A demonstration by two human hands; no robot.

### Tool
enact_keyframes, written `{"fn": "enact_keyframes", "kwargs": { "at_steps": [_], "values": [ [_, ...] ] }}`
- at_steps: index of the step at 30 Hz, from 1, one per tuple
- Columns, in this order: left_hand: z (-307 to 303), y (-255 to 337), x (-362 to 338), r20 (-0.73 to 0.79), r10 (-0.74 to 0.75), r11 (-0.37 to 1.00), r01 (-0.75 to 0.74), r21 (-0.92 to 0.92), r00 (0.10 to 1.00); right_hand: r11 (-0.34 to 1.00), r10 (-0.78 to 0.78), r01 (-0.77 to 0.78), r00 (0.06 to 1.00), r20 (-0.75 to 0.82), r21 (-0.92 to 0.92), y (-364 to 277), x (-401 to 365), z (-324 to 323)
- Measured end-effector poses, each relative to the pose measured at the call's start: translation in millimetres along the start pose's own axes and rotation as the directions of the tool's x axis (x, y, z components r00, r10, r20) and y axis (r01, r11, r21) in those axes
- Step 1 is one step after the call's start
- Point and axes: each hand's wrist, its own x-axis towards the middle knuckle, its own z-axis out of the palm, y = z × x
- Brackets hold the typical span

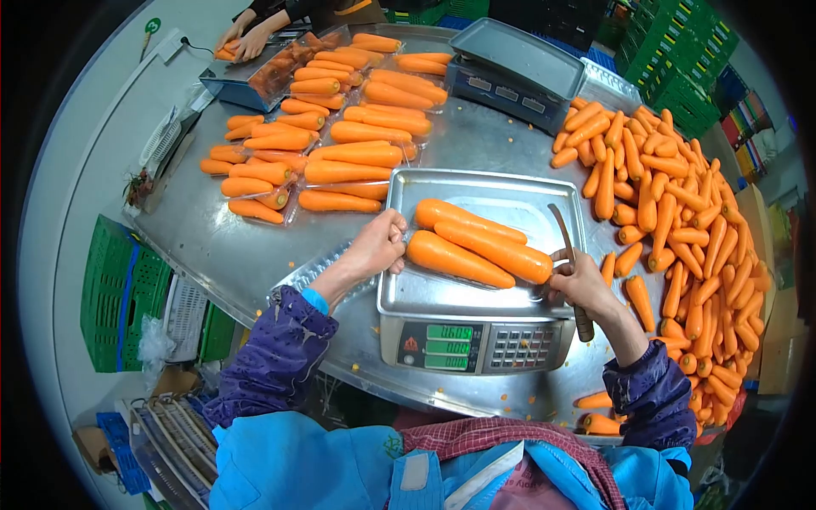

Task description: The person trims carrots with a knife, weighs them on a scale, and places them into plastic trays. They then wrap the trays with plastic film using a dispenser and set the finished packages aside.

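Three large carrots (489, 242) in what looks like a clear plastic bag lie on the steel pan (535, 191) of a digital scale (395, 344), whose green displays are lit. At the bag's left end, my left hand (376, 248) is closed, its fingers pinched on the plastic. My right hand (586, 285) is closed around a thin curved knife (563, 231), its blade pointing up and away and its handle sticking out below the fist. The right fingertips are close to the carrots' right end; whether they also touch the bag cannot be made out.
Packed carrots (353, 170) lie in rows at the back left. A large pile of loose carrots (671, 195) covers the right side. A second scale (518, 64) stands behind. Another person's hands (246, 41) work at the far left. Green crates (110, 289) stand beside the steel table.
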Motion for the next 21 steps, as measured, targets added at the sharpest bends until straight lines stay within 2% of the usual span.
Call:
{"fn": "enact_keyframes", "kwargs": {
  "at_steps": [2,4,6,8,9,10,12,13,15,18,21],
  "values": [
    [-19.0,-0.8,10.7,-0.021,0.016,0.997,-0.017,-0.071,1.0,0.999,-0.046,0.046,0.999,0.008,0.007,-17.6,19.7,-3.4],
    [-44.7,-0.6,25.9,-0.113,0.104,0.991,-0.113,-0.072,0.988,0.992,-0.125,0.124,0.992,-0.023,-0.03,-39.6,45.4,0.8],
    [-76.9,-0.7,46.9,-0.18,0.111,0.99,-0.125,-0.064,0.977,0.969,-0.231,0.228,0.973,-0.02,-0.097,-66.7,79.2,6.5],
    [-108.5,-1.9,68.0,-0.291,0.159,0.987,-0.152,0.044,0.943,0.959,-0.282,0.28,0.958,-0.056,-0.046,-88.6,120.8,19.7],
    [-122.7,-7.4,82.5,-0.384,0.126,0.99,-0.143,-0.017,0.915,0.965,-0.255,0.252,0.966,-0.035,-0.072,-101.0,132.7,24.2],
    [-139.7,-12.7,95.9,-0.383,0.129,0.989,-0.146,-0.015,0.915,0.97,-0.227,0.224,0.974,-0.016,-0.098,-114.0,145.1,29.5],
    [-173.7,-28.2,120.3,-0.47,0.147,0.989,-0.133,0.064,0.87,0.955,-0.297,0.297,0.955,-0.021,-0.017,-132.8,200.5,55.6],
    [-184.9,-35.1,128.9,-0.469,0.151,0.989,-0.136,0.065,0.87,0.959,-0.284,0.283,0.958,-0.03,-0.035,-142.5,216.6,66.0],
    [-202.4,-45.7,144.0,-0.556,0.092,0.994,-0.042,0.101,0.826,0.961,-0.273,0.27,0.961,-0.042,-0.057,-150.5,246.3,82.7],
    [-214.4,-63.0,157.5,-0.561,0.089,0.986,0.008,0.167,0.823,0.965,-0.254,0.25,0.966,-0.046,-0.077,-146.2,281.3,100.7],
    [-214.4,-78.6,158.0,-0.532,0.053,0.994,0.005,0.107,0.845,0.975,-0.197,0.196,0.98,-0.001,-0.105,-138.0,291.6,105.4]
  ]
}}
